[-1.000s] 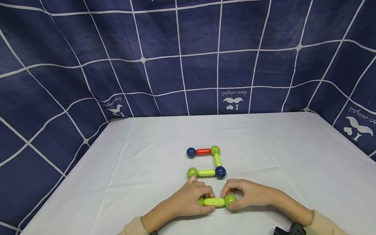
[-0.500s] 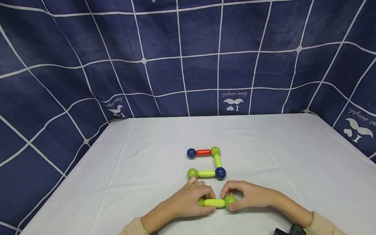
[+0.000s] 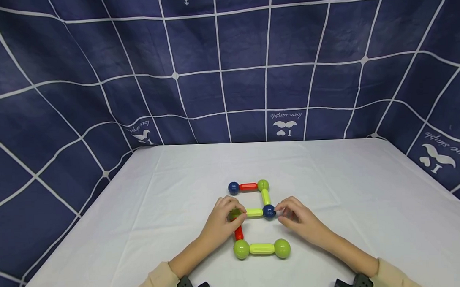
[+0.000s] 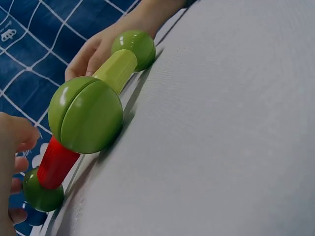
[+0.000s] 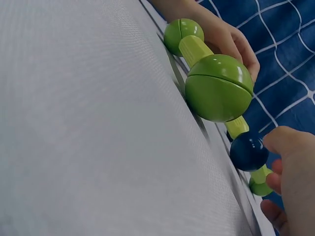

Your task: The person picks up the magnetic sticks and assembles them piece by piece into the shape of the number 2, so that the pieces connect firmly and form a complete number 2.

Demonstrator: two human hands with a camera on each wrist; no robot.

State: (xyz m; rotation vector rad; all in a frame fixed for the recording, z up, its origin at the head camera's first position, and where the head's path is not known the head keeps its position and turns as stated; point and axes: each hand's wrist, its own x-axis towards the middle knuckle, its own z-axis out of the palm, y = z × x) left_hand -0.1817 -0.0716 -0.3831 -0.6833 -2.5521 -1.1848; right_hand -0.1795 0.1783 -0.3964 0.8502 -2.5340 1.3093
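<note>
Plastic balls and rods form a winding chain on the white table. In the head view my left hand [image 3: 219, 220] curls its thumb and fingers round a green ball [image 3: 234, 214] at the chain's middle left, hiding part of it. My right hand [image 3: 302, 221] has loosely bent fingers, their tips at the right edge of a blue ball [image 3: 269, 212]. A yellow-green rod [image 3: 254, 212] lies between these balls. From the held ball a red rod [image 3: 238, 232] runs to a green ball [image 3: 241, 249] nearer me. Another yellow-green rod [image 3: 262, 249] ends in a green ball [image 3: 282, 248].
Farther back, a short yellow-green rod [image 3: 265, 197] leads to a green ball [image 3: 263, 185], then a red rod [image 3: 248, 186] and a blue ball [image 3: 233, 188]. The white cloth-covered table [image 3: 177, 170] is bounded by a dark blue checked curtain [image 3: 198, 94].
Both hands have left the near green-ended bar and moved forward, the left to the middle green ball, the right beside the blue ball. The near bar and red connecting rod are now uncovered.
</note>
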